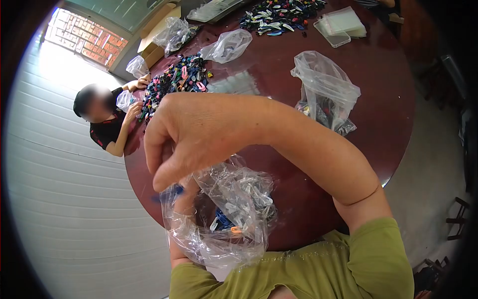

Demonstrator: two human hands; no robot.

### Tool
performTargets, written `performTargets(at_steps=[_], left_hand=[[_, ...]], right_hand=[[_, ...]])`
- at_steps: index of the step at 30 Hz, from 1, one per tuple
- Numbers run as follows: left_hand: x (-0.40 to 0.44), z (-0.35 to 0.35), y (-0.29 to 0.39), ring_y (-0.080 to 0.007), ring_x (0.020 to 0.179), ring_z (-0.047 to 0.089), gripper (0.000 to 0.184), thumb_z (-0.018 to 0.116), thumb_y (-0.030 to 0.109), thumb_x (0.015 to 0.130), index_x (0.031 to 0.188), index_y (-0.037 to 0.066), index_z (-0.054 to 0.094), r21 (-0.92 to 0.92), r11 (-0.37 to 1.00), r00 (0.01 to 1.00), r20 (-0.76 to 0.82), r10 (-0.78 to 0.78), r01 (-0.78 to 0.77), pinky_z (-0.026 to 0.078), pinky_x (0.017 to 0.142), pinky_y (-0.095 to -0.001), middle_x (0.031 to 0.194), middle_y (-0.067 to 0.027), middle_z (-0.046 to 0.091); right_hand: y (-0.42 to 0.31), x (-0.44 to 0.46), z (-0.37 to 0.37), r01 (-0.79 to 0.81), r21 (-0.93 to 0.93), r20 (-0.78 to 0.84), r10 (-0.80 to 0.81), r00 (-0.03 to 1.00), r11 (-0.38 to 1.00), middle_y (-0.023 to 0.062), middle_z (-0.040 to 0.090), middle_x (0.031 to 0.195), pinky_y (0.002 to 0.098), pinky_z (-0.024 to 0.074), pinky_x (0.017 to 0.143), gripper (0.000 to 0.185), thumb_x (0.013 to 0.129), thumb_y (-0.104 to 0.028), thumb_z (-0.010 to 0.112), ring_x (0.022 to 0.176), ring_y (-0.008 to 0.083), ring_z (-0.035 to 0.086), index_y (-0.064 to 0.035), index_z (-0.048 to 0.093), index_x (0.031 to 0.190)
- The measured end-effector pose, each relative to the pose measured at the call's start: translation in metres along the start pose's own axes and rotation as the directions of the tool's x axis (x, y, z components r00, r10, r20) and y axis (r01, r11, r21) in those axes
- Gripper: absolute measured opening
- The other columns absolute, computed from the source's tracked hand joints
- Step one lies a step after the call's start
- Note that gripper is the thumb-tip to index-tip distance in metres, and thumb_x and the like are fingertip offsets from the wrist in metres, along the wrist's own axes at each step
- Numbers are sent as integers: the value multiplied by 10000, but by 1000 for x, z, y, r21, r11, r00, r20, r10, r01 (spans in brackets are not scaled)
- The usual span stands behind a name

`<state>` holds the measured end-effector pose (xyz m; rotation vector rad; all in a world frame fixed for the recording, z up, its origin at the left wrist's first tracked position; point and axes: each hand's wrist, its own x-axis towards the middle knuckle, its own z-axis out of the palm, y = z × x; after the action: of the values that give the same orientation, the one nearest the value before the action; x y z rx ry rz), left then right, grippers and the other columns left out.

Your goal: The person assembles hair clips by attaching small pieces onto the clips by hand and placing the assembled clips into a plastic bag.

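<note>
My right hand (186, 134) reaches across the view above the table, its fingers curled together and pointing down; anything between the fingertips is hidden. Below it is a clear plastic bag (239, 199) with white, grey and dark blue clips and an orange clip (236, 229) in it. My left hand (186, 198) shows partly behind the bag's film at its left side, its fingers covered by my right hand and the plastic. A blurred dark blue piece (174, 190) is just under my right fingertips, beside my left hand.
A round dark red table (279, 164) bears a pile of mixed clips (174, 82), another pile (284, 15), a bag with dark pieces (326, 89), an empty-looking bag (228, 46) and clear flat sheets (343, 25). A person (107, 117) sits at the left edge, hands at the pile.
</note>
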<state>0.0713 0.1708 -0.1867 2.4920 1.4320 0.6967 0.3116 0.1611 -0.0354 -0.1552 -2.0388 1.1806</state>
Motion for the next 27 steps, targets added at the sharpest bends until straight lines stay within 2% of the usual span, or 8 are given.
performTargets(at_steps=[3, 5, 7, 13, 16, 20, 24, 27], left_hand=[[-1, 4, 6, -312, 1027, 569, 285, 692, 129, 750, 1007, 8, 675, 70, 993, 995, -18, 94, -92, 464, 903, -381, 1064, -170, 613], [0, 7, 8, -308, 1005, 573, 276, 697, 144, 748, 990, 12, 680, 84, 987, 989, -42, 142, -138, 467, 892, -383, 1029, -165, 625], [5, 8, 12, -291, 961, 579, 197, 698, 135, 754, 918, 28, 686, 111, 976, 980, -43, 194, -188, 477, 850, -376, 955, -122, 648], [7, 14, 15, -252, 894, 601, 119, 674, 59, 777, 888, 15, 679, -10, 998, 996, -74, 54, -55, 488, 798, -345, 923, -103, 645], [8, 14, 25, -264, 866, 608, 87, 670, 58, 801, 873, 9, 667, 146, 985, 981, -156, 112, -89, 491, 778, -364, 920, -111, 637], [6, 13, 25, -257, 835, 604, 84, 657, 84, 842, 878, 8, 647, 126, 992, 980, -199, -2, 28, 489, 738, -360, 906, -108, 627], [-3, 17, 15, -162, 759, 570, 119, 634, 122, 886, 928, 12, 621, -115, 979, 970, -157, -187, 170, 472, 670, -293, 855, -50, 613], [-7, 20, 4, -91, 701, 544, 145, 617, 151, 919, 966, 15, 601, -404, 864, 933, -62, -354, 301, 459, 619, -243, 816, -7, 602]], right_hand=[[39, 9, -12, 5, -306, -197, -68, 978, 952, 110, 689, 697, 302, 507, 582, 152, 695, -136, 713, 609, 192, 651, 0, 712, 762], [70, 3, -23, -254, -651, -139, 216, 966, 715, 119, 696, 738, 345, 517, 604, 99, 677, -95, 691, 658, 254, 671, -38, 720, 753], [89, -9, -23, -427, -728, -93, 539, 837, 537, 114, 707, 800, 376, 526, 639, 125, 660, -62, 673, 745, 283, 682, -76, 734, 769], [116, -11, -5, -434, -786, -115, 585, 803, 441, 151, 702, 902, 395, 542, 696, 166, 658, -41, 675, 861, 291, 686, -59, 723, 816], [121, -12, -4, -423, -804, -125, 577, 807, 418, 174, 696, 926, 398, 547, 712, 179, 665, -47, 684, 879, 304, 686, -27, 713, 841], [118, -15, -10, -416, -792, -114, 562, 819, 446, 172, 700, 894, 394, 546, 690, 153, 664, -41, 685, 846, 298, 693, -12, 713, 812], [103, -16, -26, -485, -710, -158, 556, 816, 510, 181, 697, 816, 387, 535, 647, 114, 658, -36, 672, 766, 287, 692, -9, 718, 760], [105, -6, -40, -508, -648, -226, 493, 840, 568, 183, 689, 784, 353, 525, 638, 140, 670, -52, 665, 706, 275, 679, -7, 719, 791]])
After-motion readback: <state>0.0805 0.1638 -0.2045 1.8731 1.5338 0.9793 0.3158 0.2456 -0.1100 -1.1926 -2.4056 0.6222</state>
